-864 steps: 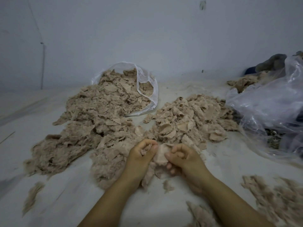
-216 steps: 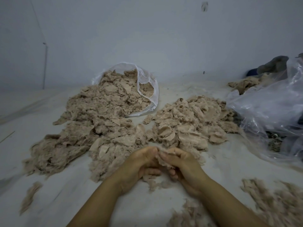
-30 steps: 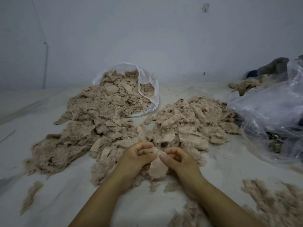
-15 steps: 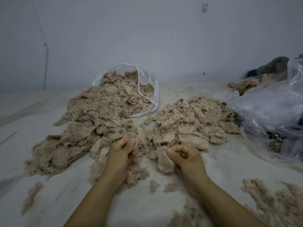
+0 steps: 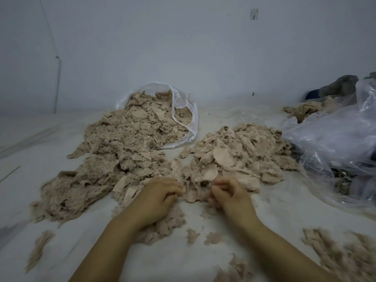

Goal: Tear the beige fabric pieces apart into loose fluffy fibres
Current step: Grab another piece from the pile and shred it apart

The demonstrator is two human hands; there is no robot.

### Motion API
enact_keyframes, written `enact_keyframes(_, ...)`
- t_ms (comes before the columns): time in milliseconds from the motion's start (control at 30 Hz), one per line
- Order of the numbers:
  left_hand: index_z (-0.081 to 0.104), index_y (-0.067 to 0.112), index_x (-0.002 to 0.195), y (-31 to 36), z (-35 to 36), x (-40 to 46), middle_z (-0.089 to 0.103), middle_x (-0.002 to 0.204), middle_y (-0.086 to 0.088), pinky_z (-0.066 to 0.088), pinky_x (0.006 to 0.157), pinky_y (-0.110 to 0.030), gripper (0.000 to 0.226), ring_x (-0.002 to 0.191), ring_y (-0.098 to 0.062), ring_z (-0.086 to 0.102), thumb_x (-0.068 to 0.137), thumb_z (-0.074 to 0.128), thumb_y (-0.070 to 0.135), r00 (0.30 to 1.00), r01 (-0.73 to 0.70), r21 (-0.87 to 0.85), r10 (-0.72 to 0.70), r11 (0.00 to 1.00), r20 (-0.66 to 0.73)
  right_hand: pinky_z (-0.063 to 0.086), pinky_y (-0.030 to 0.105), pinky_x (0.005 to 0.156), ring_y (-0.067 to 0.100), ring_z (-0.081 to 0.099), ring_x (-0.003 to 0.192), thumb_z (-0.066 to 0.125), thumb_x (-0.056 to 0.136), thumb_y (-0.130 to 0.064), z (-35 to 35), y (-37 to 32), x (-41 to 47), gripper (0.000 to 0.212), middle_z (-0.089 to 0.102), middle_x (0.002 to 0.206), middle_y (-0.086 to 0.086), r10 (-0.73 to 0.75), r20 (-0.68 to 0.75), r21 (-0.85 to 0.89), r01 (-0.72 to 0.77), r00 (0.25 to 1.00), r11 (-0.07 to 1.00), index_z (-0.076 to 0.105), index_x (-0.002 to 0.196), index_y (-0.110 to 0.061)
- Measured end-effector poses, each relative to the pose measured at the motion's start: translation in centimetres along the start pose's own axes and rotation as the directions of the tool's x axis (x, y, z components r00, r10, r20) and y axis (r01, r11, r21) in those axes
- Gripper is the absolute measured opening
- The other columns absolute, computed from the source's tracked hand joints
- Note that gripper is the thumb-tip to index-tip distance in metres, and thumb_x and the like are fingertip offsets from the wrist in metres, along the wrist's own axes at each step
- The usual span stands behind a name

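My left hand (image 5: 157, 197) and my right hand (image 5: 232, 195) sit close together at the near edge of the heaps, fingers curled. Between them stretches one beige fabric piece (image 5: 195, 193), pinched at either side and fraying into thin strands. Behind the hands lies a pile of flat beige fabric pieces (image 5: 234, 151). A bigger heap of beige pieces and fluff (image 5: 114, 159) spreads to the left. Loose fluffy fibres (image 5: 168, 222) lie under and beside my left wrist.
A clear plastic bag (image 5: 183, 110) spills fabric at the back against the wall. A large crumpled plastic bag (image 5: 341, 139) fills the right side. More fluff (image 5: 345, 255) lies at the near right, and small tufts (image 5: 38, 247) at the near left on the white sheet.
Half a second ago my hands were apart, the piece hanging from the right hand alone. They have come back together and both pinch the piece, which is stretched and fraying.
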State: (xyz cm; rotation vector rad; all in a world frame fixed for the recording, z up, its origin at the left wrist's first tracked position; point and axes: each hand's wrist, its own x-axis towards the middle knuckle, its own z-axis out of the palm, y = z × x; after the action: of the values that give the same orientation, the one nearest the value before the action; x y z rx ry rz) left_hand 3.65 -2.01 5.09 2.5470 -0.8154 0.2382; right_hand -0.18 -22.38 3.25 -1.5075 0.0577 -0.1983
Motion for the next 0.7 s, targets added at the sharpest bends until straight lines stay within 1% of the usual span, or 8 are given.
enact_keyframes(67,0.070,0.015,0.098,-1.0,0.3,0.4,0.061,0.116,0.008,0.030,0.104,-0.026,0.022,0.116,-0.004,0.046,0.095,0.048,0.014,0.990,0.009,0.189,-0.036,0.982,0.139,0.057,0.037,0.081,0.021,0.068,0.088,0.054,0.094,-0.004,0.8,0.9,-0.2,0.024,0.065,0.104,0.011,0.008,0.166,-0.161,0.019,0.986,0.987,0.060,0.103,-0.025)
enact_keyframes(167,0.063,0.002,0.084,-1.9,1.0,-0.2,0.063,0.095,-0.008,0.042,0.082,-0.028,0.022,0.095,-0.020,0.056,0.094,0.046,0.011,0.976,0.194,0.209,-0.211,0.959,0.062,0.057,0.024,0.074,0.011,0.067,0.084,0.050,0.095,0.000,2.2,1.5,1.7,0.030,0.062,0.105,0.005,0.127,0.322,-0.105,-0.098,0.938,0.990,0.055,0.119,-0.017)
enact_keyframes(267,0.063,-0.001,0.081,-2.3,1.0,-1.5,0.062,0.093,-0.012,0.039,0.076,-0.028,0.021,0.089,-0.022,0.056,0.092,0.046,0.005,0.947,0.314,0.207,-0.322,0.927,0.006,0.057,0.024,0.076,0.016,0.062,0.093,0.051,0.094,0.003,2.7,1.8,5.0,0.032,0.056,0.109,0.009,0.209,0.211,-0.125,-0.185,0.955,0.975,0.053,0.125,-0.005)
enact_keyframes(433,0.064,0.008,0.094,-1.6,1.0,-2.0,0.059,0.104,-0.009,0.034,0.082,-0.020,0.021,0.104,-0.021,0.054,0.095,0.043,0.007,0.916,0.363,0.255,-0.394,0.896,0.079,0.053,0.028,0.081,0.024,0.064,0.101,0.047,0.097,0.002,1.6,1.2,7.5,0.035,0.058,0.109,0.011,0.185,0.106,-0.101,-0.175,0.977,0.979,0.050,0.131,-0.001)
enact_keyframes(500,0.062,0.008,0.089,-1.4,1.1,-1.8,0.059,0.101,-0.011,0.036,0.083,-0.024,0.021,0.101,-0.023,0.055,0.096,0.042,0.008,0.907,0.401,0.213,-0.420,0.891,0.047,0.055,0.026,0.079,0.018,0.065,0.092,0.044,0.099,-0.003,1.8,1.4,5.8,0.028,0.062,0.107,0.008,0.103,0.182,-0.171,-0.072,0.978,0.983,0.055,0.125,-0.004)
enact_keyframes(567,0.054,0.008,0.073,-1.3,1.5,-1.8,0.056,0.084,-0.012,0.036,0.071,-0.028,0.024,0.087,-0.025,0.057,0.095,0.045,0.006,0.906,0.423,0.099,-0.421,0.901,-0.040,0.051,0.019,0.085,0.005,0.062,0.094,0.049,0.099,-0.019,1.3,2.0,2.9,0.022,0.065,0.105,-0.005,-0.036,0.326,-0.352,0.156,0.945,0.923,0.062,0.117,-0.023)
enact_keyframes(633,0.054,0.001,0.069,-1.0,1.8,-1.8,0.058,0.079,-0.013,0.034,0.069,-0.029,0.024,0.079,-0.024,0.056,0.092,0.048,0.005,0.903,0.418,-0.012,-0.417,0.908,-0.099,0.040,0.006,0.089,-0.010,0.055,0.104,0.051,0.097,-0.033,-0.1,2.5,0.3,0.022,0.062,0.115,-0.019,-0.076,0.561,-0.483,0.401,0.824,0.778,0.062,0.116,-0.035)
enact_keyframes(700,0.061,0.004,0.072,-0.8,2.0,-2.0,0.063,0.084,-0.004,0.034,0.085,-0.030,0.024,0.084,-0.017,0.055,0.093,0.049,0.008,0.914,0.365,-0.068,-0.372,0.928,-0.164,0.037,0.009,0.097,-0.009,0.051,0.116,0.055,0.095,-0.039,-1.5,2.4,-2.2,0.027,0.061,0.122,-0.020,-0.062,0.716,-0.427,0.507,0.695,0.749,0.066,0.118,-0.029)
